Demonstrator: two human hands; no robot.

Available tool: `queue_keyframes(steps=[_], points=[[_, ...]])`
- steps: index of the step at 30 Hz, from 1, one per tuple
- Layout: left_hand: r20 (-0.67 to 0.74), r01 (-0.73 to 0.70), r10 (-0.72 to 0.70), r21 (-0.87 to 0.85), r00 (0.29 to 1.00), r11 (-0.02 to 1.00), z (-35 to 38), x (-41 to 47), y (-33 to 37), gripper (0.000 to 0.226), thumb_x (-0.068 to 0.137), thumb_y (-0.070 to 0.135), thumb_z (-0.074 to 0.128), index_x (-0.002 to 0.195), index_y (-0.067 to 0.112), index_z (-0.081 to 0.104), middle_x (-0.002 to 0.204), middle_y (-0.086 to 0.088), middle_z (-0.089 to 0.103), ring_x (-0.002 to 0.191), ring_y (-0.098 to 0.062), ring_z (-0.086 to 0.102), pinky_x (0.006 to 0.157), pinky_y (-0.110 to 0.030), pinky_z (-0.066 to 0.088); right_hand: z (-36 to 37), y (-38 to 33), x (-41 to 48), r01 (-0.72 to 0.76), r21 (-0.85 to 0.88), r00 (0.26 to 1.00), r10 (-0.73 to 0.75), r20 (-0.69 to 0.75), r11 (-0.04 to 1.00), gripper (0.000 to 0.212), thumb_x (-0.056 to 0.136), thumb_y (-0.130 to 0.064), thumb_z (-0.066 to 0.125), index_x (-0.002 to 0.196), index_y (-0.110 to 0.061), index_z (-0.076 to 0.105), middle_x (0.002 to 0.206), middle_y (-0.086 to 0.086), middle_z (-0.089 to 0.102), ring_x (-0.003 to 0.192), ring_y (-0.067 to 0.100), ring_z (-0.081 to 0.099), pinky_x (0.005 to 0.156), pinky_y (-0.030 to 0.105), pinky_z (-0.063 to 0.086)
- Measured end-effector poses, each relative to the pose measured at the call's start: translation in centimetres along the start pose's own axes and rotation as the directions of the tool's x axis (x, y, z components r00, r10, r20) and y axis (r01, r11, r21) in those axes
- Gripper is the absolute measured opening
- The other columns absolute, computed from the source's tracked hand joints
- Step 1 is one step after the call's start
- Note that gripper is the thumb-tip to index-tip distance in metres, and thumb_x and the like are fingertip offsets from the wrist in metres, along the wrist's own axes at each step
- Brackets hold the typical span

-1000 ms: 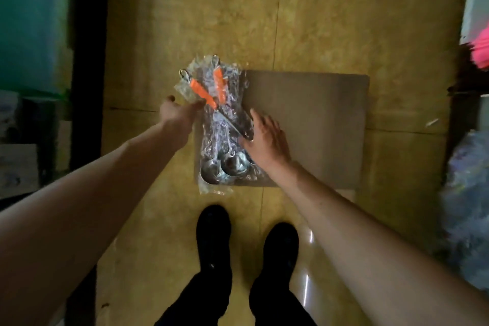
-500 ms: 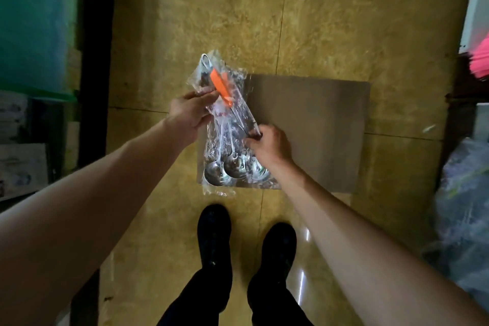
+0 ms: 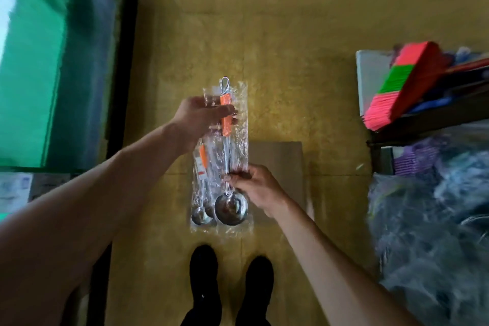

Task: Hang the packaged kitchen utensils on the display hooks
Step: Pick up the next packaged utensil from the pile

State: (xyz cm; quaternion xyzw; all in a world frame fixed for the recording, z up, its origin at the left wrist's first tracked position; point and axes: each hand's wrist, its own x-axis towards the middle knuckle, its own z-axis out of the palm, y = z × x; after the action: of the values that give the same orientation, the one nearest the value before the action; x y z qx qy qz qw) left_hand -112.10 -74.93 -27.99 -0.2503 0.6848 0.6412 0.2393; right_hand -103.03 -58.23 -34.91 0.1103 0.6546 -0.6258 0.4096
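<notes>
A clear plastic pack with a steel ladle (image 3: 230, 208) and orange handle is held lengthwise in mid-air above the floor. My left hand (image 3: 202, 118) grips its upper end around the orange handle. My right hand (image 3: 258, 189) pinches the pack at the ladle's shaft, just above the bowl. More packaged ladles (image 3: 202, 193) with orange handles lie under it on a brown cardboard sheet (image 3: 277, 164). No display hooks are in view.
My two black shoes (image 3: 230, 286) stand on the yellow floor just below the cardboard. A shelf at the right carries pink and green brooms (image 3: 402, 85). Below it sits a heap of plastic-wrapped goods (image 3: 434, 219). A green pane with a dark frame (image 3: 124, 61) runs along the left.
Both hands have lifted one ladle pack off the pile and straightened it upright in the view. The camera has tilted up, bringing the shelf with brooms into sight.
</notes>
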Motion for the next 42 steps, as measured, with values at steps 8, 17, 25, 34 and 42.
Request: queue_keyframes(steps=[8,17,25,34,42], points=[[0.096,-0.08,0.054,0.295,0.994,0.952,9.9,-5.6,12.8,0.045,0.092,0.043,0.066,0.106,0.0,0.069,0.085,-0.006,0.065,0.075,-0.019,0.063,0.078,-0.045,0.062,-0.2,-6.0,-5.6,-0.007,0.816,0.999,-0.032,0.031,0.578,0.032,0.089,-0.041,0.061,0.077,-0.012,0.063,0.059,0.0,0.056,0.053,0.012,0.055,0.063,0.025,0.047],[0.384,-0.16,-0.05,0.496,0.922,0.854,18.0,-10.7,18.0,0.07,0.098,0.066,0.032,0.145,0.015,0.046,0.119,-0.007,0.064,0.112,-0.026,0.059,0.093,-0.046,0.055,-0.5,-8.4,-10.1,0.139,0.96,0.899,-0.437,-0.02,0.242,0.012,0.09,-0.024,0.061,0.079,-0.018,0.059,0.059,-0.009,0.051,0.053,0.007,0.032,0.065,0.023,0.027],[0.264,-0.28,0.138,0.64,0.955,0.715,17.1,-9.6,15.3,0.055,0.079,0.037,0.081,0.118,0.002,0.066,0.107,-0.016,0.07,0.099,-0.03,0.067,0.081,-0.043,0.055,-3.0,-7.6,-9.8,0.141,0.691,0.875,0.238,-0.422,0.709,0.016,0.075,-0.02,0.075,0.064,-0.018,0.064,0.06,-0.003,0.054,0.047,0.009,0.049,0.05,0.022,0.04],[0.151,-0.008,-0.042,0.314,0.988,0.949,16.6,-7.1,12.6,0.007,0.086,0.007,0.071,0.092,0.007,0.067,0.096,-0.017,0.072,0.076,-0.024,0.068,0.053,-0.031,0.054,-6.1,-6.7,-11.6,0.267,0.117,0.521,-0.041,-0.853,0.957,0.047,0.097,-0.033,0.059,0.055,-0.014,0.051,0.045,-0.007,0.053,0.041,0.007,0.05,0.05,0.027,0.039],[0.251,-0.125,0.056,0.271,0.966,0.954,20.6,-8.6,15.9,0.004,0.092,0.007,0.066,0.095,0.006,0.068,0.103,-0.019,0.074,0.094,-0.031,0.072,0.077,-0.043,0.057,-9.2,-9.2,-16.4,0.46,0.233,0.596,-0.104,-0.796,0.857,0.018,0.089,-0.008,0.07,0.074,-0.006,0.06,0.059,-0.012,0.065,0.057,-0.007,0.058,0.058,0.008,0.043]])
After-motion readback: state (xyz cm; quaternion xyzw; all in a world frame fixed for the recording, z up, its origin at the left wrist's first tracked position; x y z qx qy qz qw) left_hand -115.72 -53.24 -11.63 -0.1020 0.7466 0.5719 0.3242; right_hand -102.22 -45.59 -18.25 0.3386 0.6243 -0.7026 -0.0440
